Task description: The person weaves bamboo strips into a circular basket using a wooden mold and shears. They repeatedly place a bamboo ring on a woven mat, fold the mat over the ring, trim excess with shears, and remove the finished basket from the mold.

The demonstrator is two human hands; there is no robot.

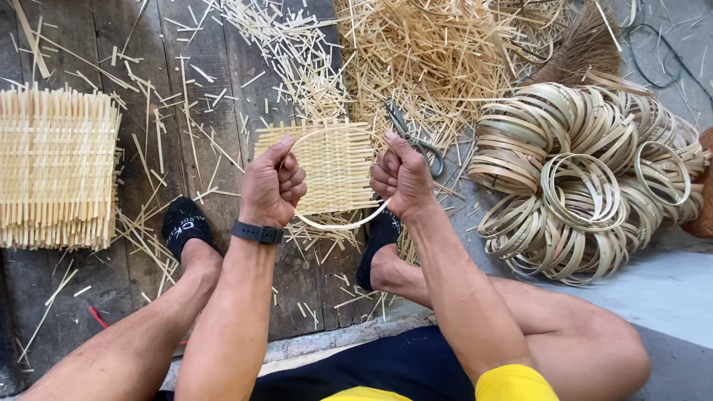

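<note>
Between the person's knees, in the head view, both hands work at one small square mat of woven pale bamboo strips, held flat above the dark wooden plank floor. A thin pale bamboo hoop lies around the mat, its lower curve showing below the mat's edge. The left hand, with a black band on its wrist, is curled almost to a fist, thumb pressed up along the hoop at the mat's left edge. The right hand is likewise closed, pinching hoop and mat together at the right edge. Just beyond the right hand a pair of grey metal scissors rests on a heap of loose bamboo offcuts. Well off to the right lies a big pile of coiled bamboo rings. Far left sits a stack of finished woven bamboo mats. Two feet in black socks rest on the floor beneath the hands.
</note>
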